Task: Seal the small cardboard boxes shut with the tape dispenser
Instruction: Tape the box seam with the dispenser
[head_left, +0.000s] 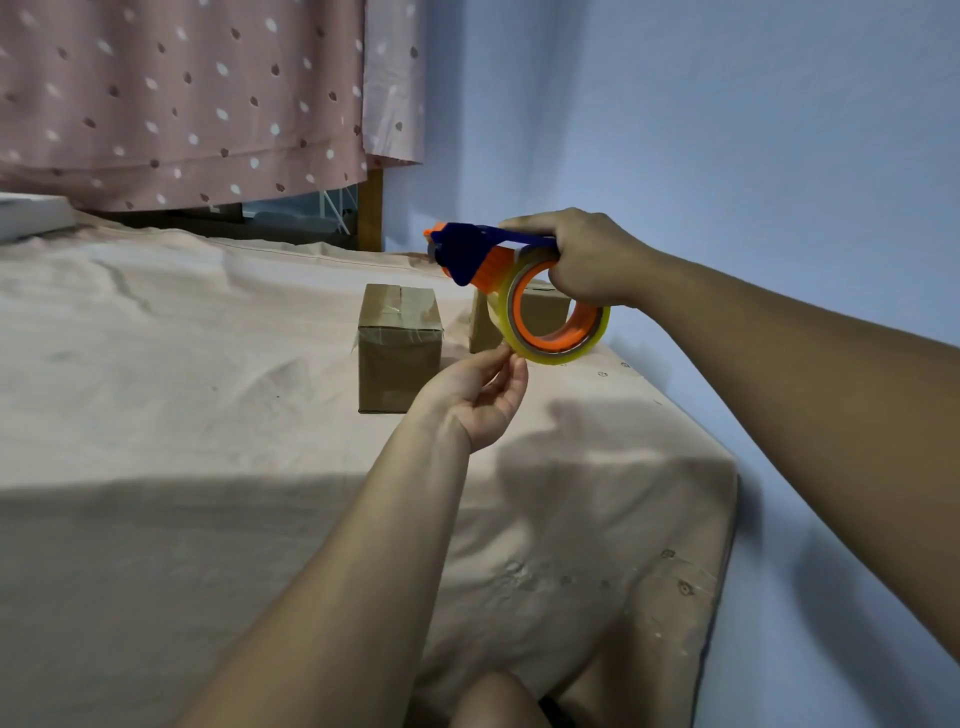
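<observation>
right hand grips tape dispenser; left hand below roll.

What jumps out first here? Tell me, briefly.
The blue and orange tape dispenser, held up mid-frame by the right hand, with the left hand pinching its tape roll's lower edge. Behind, on the pink sheet, the near box shows clear tape on top; the far box hides partly behind the roll.

Blue-orange tape dispenser aloft; taped box upright, second box behind.
</observation>
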